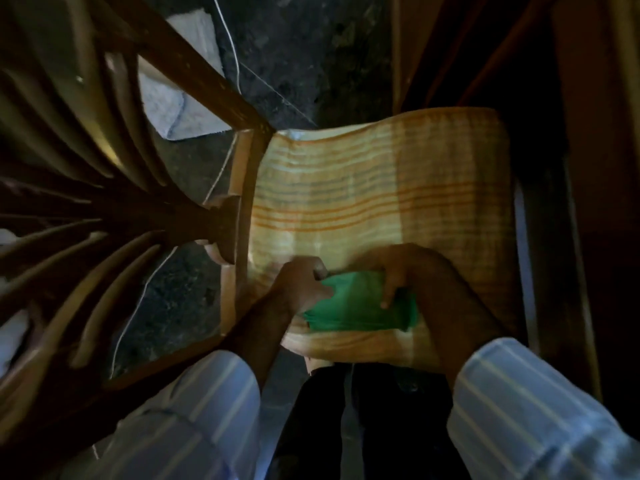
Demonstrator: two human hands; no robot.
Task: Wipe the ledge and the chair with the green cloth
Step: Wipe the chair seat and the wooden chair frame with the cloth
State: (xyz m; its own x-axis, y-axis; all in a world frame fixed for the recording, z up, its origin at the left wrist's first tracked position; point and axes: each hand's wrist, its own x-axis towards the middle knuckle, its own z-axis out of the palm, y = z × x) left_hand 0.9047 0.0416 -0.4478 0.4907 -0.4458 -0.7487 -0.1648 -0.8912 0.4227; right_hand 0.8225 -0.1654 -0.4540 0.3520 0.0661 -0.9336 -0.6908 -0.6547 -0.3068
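Both hands on the green cloth (360, 303), which lies folded on a striped yellow-orange cushion (374, 188). Left hand (301, 284) pinches the cloth's left edge; right hand (412, 271) presses fingers down on its right part. Wooden chair frame (239, 188) sits left of the left hand (dim light, detail poor). White towel (183, 102) on the dark floor (304, 53) beyond the hands.

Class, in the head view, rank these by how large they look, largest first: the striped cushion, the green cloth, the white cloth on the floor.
1. Striped cushion, clearly largest.
2 and 3. Green cloth and white cloth look alike; hands and a chair rail hide parts of them, and the floor lies farther away, so no ranking.
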